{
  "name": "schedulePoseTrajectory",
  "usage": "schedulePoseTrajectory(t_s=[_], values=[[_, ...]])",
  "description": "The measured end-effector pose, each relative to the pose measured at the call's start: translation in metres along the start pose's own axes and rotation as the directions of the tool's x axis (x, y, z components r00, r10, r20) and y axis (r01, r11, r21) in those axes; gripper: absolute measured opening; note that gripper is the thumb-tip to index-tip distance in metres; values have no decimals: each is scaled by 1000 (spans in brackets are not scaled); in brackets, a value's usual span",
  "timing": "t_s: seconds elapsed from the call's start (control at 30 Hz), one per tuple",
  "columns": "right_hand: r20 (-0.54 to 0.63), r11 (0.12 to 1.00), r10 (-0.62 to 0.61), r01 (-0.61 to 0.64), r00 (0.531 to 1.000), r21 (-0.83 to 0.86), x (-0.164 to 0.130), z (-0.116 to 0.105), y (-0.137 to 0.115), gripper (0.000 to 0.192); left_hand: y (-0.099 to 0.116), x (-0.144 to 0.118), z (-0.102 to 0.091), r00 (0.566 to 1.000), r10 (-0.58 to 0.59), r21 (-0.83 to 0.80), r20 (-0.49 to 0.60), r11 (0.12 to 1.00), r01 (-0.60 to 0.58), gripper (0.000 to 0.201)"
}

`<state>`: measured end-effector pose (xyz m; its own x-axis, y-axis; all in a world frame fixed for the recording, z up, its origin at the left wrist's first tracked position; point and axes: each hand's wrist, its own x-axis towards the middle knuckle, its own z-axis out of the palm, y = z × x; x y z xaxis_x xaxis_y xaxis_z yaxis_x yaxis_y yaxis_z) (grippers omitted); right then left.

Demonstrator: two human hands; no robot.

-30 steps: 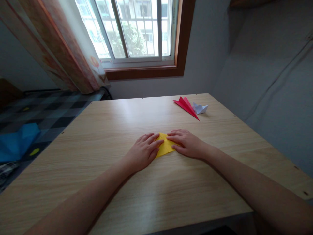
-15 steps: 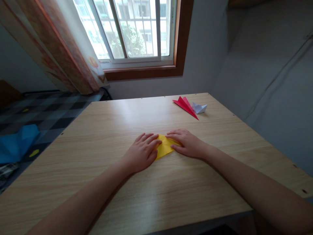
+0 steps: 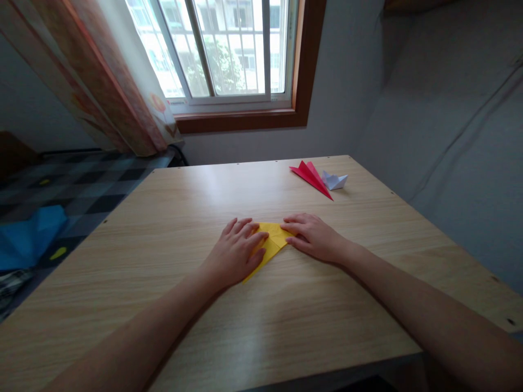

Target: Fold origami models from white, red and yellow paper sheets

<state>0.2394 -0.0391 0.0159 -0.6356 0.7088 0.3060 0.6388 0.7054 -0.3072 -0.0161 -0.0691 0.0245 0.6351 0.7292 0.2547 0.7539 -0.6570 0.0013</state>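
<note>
A folded piece of yellow paper [image 3: 274, 235] lies on the wooden table between my two hands, creases showing in its upper layer. My left hand [image 3: 237, 250] rests palm down on the paper's left part, fingers spread, covering some of it. One pointed corner of the paper sticks out below the left thumb. At the other end, my right hand [image 3: 312, 237] has bent fingers and thumb around the paper's right corner, which is partly hidden.
Farther back on the table [image 3: 196, 196] lie a red paper plane [image 3: 312, 178] and a white paper boat [image 3: 335, 180], side by side. Blue folded paper [image 3: 32, 234] sits on a checkered cloth [image 3: 93, 185] at left. A window [image 3: 229, 54] stands beyond.
The yellow paper has turned slightly, and its lower left corner now shows below my left thumb. My right fingers have drawn in a little closer around its right corner.
</note>
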Motion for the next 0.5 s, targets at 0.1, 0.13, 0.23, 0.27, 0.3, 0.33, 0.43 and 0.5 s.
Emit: schedulePoseTrajectory(t_s=[0.1,0.13,0.23,0.27,0.3,0.33,0.43,0.5], values=[[6,1000,-4,4,1000,-8,0,-1,-2,33,-3,0,7,998,68,-55,14,996,-67,36],[6,1000,-3,3,1000,-10,0,-2,-2,33,-3,1,8,996,84,-75,22,994,-82,37],[2,1000,4,-4,1000,-12,1,-2,-2,33,-3,1,8,996,79,-94,38,993,-75,39],[-2,1000,7,-7,1000,-12,1,-2,-2,33,-2,1,7,997,66,-87,42,994,-62,40],[-8,1000,12,-12,1000,-12,1,-1,-1,33,-1,1,5,998,50,-77,46,996,-47,40],[-14,1000,22,-22,1000,-12,1,-1,0,33,0,1,4,998,34,-67,49,997,-31,40],[-30,998,64,-64,997,-17,1,0,3,32,3,1,-1,998,6,-43,65,999,-4,39],[-31,996,83,-84,996,-25,1,1,3,31,4,1,-2,997,3,-37,76,999,0,39]])
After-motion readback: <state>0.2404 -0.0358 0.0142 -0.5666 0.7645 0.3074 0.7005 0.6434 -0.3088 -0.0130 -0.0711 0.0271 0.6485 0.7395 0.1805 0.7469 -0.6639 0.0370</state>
